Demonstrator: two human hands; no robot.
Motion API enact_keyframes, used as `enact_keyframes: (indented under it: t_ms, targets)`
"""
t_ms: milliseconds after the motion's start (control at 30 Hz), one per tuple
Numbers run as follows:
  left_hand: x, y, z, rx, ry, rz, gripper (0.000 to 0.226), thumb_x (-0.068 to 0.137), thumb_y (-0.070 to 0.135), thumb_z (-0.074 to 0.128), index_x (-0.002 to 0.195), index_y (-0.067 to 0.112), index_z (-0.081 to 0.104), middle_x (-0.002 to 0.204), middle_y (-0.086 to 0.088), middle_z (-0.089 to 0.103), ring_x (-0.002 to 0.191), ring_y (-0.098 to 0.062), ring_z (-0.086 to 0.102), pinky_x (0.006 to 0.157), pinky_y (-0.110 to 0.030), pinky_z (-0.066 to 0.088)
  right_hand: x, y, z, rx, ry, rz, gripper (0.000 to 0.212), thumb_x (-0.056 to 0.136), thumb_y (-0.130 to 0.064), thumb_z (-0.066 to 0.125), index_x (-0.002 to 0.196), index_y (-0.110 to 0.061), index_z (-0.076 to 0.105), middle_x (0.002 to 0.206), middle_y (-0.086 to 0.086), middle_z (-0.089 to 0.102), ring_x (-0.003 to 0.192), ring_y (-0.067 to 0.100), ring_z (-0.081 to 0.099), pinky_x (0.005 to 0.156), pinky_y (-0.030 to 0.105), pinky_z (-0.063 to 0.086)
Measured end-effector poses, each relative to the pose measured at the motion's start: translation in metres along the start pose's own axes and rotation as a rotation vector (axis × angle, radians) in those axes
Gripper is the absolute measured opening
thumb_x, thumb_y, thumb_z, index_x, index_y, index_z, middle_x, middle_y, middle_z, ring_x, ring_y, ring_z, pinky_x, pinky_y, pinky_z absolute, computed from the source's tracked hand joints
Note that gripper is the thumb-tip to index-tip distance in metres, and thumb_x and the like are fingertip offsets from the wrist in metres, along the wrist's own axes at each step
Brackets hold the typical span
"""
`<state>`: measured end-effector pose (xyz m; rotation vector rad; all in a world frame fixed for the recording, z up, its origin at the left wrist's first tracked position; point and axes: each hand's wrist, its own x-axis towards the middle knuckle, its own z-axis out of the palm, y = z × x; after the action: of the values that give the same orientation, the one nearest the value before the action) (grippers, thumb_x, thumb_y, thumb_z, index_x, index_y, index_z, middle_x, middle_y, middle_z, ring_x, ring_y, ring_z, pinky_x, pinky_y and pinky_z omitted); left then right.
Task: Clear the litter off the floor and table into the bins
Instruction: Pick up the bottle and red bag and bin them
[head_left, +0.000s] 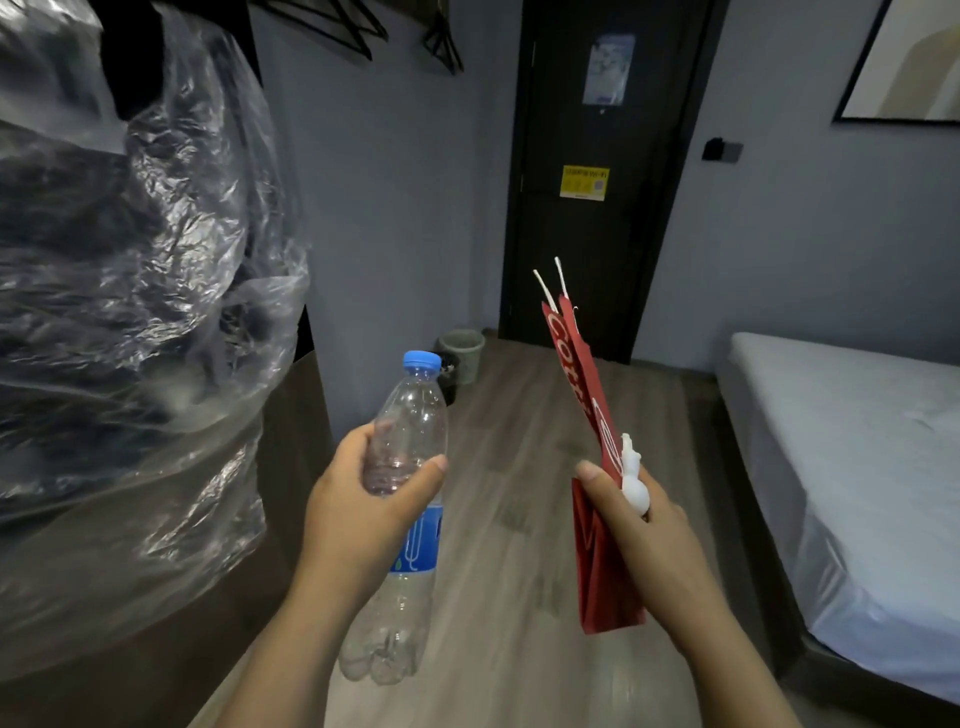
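Observation:
My left hand (363, 499) grips an empty clear plastic bottle (405, 597) with a blue cap and blue label, held upright over the floor. My right hand (639, 525) holds a folded red paper bag (582, 374) with white lettering and white string handles, pointing up and away. A small white plastic piece (635, 486) is held against the bag by the same hand. Two bins stand far ahead by the wall: a grey-green one (465, 353) and a dark one (448, 382) in front of it, partly hidden by the bottle cap.
A large crinkled clear plastic sheet (135, 291) covers dark things on a brown surface at my left. A bed with a white mattress (857, 467) stands at the right. A black door (597, 171) is ahead. Wooden floor (514, 457) runs between them toward the bins.

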<state>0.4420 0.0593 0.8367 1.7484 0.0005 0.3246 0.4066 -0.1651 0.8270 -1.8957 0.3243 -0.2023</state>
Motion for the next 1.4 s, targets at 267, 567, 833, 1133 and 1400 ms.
enact_keyframes:
  t_ms: [267,567,833,1133,1400]
  targets:
    - [0.129,0.006,0.080,0.045,-0.031,0.039,0.035,0.074,0.032,0.078,0.092,0.048,0.054,0.084,0.024,0.067,0.073,0.011,0.063,0.050,0.000,0.041,0.154,-0.014,-0.007,0.053,0.003,-0.015,0.072,0.058,-0.084,0.049,0.117,-0.044,0.054,0.108,-0.012,0.062,0.118,0.018,0.051,0.098,0.043,0.047]
    - [0.250,-0.021,0.131,0.073,-0.019,0.035,0.032,0.073,0.038,0.076,0.090,0.050,0.052,0.087,0.033,0.062,0.078,0.015,0.059,0.052,-0.007,0.044,0.288,-0.014,0.008,0.002,-0.022,-0.005,0.075,0.058,-0.085,0.048,0.119,-0.042,0.054,0.108,-0.008,0.064,0.118,0.019,0.051,0.098,0.044,0.047]
    - [0.398,-0.051,0.156,0.052,-0.046,0.081,0.030,0.072,0.038,0.076,0.090,0.047,0.053,0.085,0.037,0.061,0.078,0.018,0.058,0.054,0.001,0.041,0.423,-0.038,0.060,-0.023,0.006,-0.034,0.074,0.058,-0.088,0.049,0.118,-0.044,0.053,0.109,-0.004,0.063,0.115,0.020,0.054,0.095,0.046,0.049]
    - [0.553,-0.090,0.178,0.003,-0.086,0.042,0.032,0.070,0.040,0.077,0.090,0.050,0.055,0.087,0.025,0.066,0.074,0.013,0.061,0.053,0.000,0.041,0.558,-0.063,0.119,-0.062,0.053,0.015,0.074,0.058,-0.088,0.047,0.115,-0.041,0.055,0.108,-0.001,0.062,0.108,0.018,0.056,0.091,0.042,0.051]
    - [0.664,-0.139,0.212,0.008,-0.060,-0.013,0.032,0.072,0.031,0.079,0.096,0.038,0.059,0.086,0.027,0.068,0.072,0.009,0.064,0.053,0.000,0.040,0.686,-0.057,0.164,-0.055,0.022,0.032,0.072,0.059,-0.088,0.049,0.111,-0.039,0.058,0.105,-0.006,0.062,0.110,0.017,0.056,0.093,0.043,0.050]
